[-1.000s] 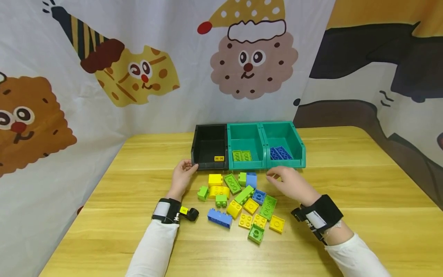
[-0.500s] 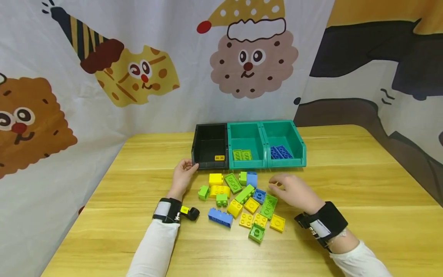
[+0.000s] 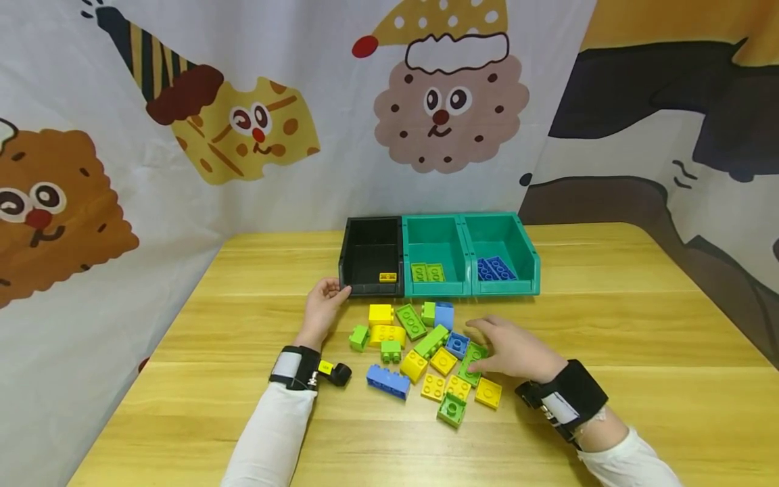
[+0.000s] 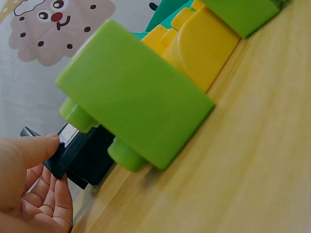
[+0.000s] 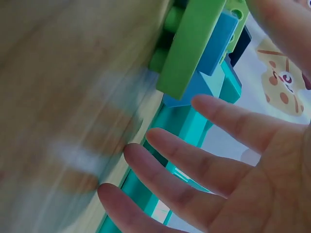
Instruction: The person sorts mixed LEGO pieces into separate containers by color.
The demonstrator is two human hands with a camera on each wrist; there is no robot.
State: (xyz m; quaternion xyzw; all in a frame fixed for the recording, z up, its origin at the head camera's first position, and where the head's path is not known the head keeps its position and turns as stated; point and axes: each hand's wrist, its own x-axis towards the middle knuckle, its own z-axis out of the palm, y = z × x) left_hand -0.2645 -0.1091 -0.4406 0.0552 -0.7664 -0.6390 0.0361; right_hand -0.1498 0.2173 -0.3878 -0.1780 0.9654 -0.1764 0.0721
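At the front left corner of the black bin (image 3: pixel 376 291), my left hand (image 3: pixel 319 312) grips the rim. In the left wrist view the thumb (image 4: pixel 41 145) lies on the bin's edge with the fingers curled below it. Spread fingers of my right hand (image 3: pixel 517 348) reach over the right side of a pile of toy building bricks. Its thumb overlaps a long green brick (image 3: pixel 468 372) in the head view, and a small blue brick (image 3: pixel 457 345) lies just left. In the right wrist view a green brick (image 5: pixel 187 53) stands beyond the fingertips, with nothing held.
Two teal bins (image 3: pixel 438 289) adjoin the black one; they hold green bricks (image 3: pixel 427 272) and blue bricks (image 3: pixel 496 268). A yellow brick (image 3: pixel 387 277) is inside the black bin. Several loose yellow, green and blue bricks cover the table middle, including a long blue brick (image 3: pixel 387 382).
My right hand has come down from the front of the right teal bin to the pile's right side, and its thumb and fingers have spread. The left hand has stayed on the black bin.
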